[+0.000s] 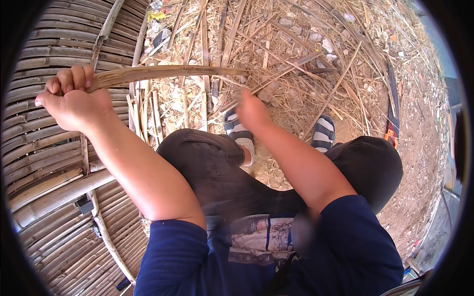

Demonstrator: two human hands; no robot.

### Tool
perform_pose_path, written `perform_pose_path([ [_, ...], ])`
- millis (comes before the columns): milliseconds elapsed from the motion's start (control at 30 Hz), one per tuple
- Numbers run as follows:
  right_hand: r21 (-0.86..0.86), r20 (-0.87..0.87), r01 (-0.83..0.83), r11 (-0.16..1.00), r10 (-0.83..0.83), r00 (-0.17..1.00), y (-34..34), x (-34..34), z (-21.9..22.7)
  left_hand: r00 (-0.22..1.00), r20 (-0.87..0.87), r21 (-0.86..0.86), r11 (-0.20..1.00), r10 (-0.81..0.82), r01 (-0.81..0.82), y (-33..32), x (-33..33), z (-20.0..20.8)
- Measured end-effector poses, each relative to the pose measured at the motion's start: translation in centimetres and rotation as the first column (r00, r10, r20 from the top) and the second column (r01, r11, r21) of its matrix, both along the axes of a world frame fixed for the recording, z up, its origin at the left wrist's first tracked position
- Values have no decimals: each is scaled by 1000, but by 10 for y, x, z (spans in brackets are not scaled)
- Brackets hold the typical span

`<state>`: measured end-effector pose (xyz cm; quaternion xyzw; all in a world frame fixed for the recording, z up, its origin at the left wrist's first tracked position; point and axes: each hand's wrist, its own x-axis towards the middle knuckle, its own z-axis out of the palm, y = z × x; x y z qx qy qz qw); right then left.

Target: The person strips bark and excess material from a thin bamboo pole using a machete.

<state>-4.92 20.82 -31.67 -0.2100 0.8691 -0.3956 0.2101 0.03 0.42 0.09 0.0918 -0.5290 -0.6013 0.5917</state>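
My left hand (76,98) is at the far left, its fingers wrapped round one end of a split bamboo strip (158,73). The strip is long, brown and slightly curved, and reaches across to the right above my left knee. Below its far end is my right hand (252,109), curled closed and smeared by motion. Thin pale slivers show beside the right fingers; whether they are held or lie behind on the ground I cannot tell.
A slatted bamboo wall (54,163) stands along the left. Straw, loose bamboo strips (338,86) and stones (327,45) cover the ground ahead. My striped sandals (323,133) are below my bent knees. A dark long object with an orange part (391,135) lies at the right.
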Motion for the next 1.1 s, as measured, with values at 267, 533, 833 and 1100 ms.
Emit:
perform_pose_path([
  [267,207,112,73,976,-98,989,43,-16,-44,1000,6,-55,998,-28,28,-3,1,-1],
  [533,-179,105,133,975,-116,988,-3,-5,27,996,-15,-5,996,84,-84,-6,4,-4],
  [833,-419,11,-15,908,22,1000,-22,2,97,940,11,96,936,340,-339,9,-4,1],
  [1100,-466,-151,-86,881,16,988,-24,23,70,899,62,120,892,433,-437,12,-5,3],
])
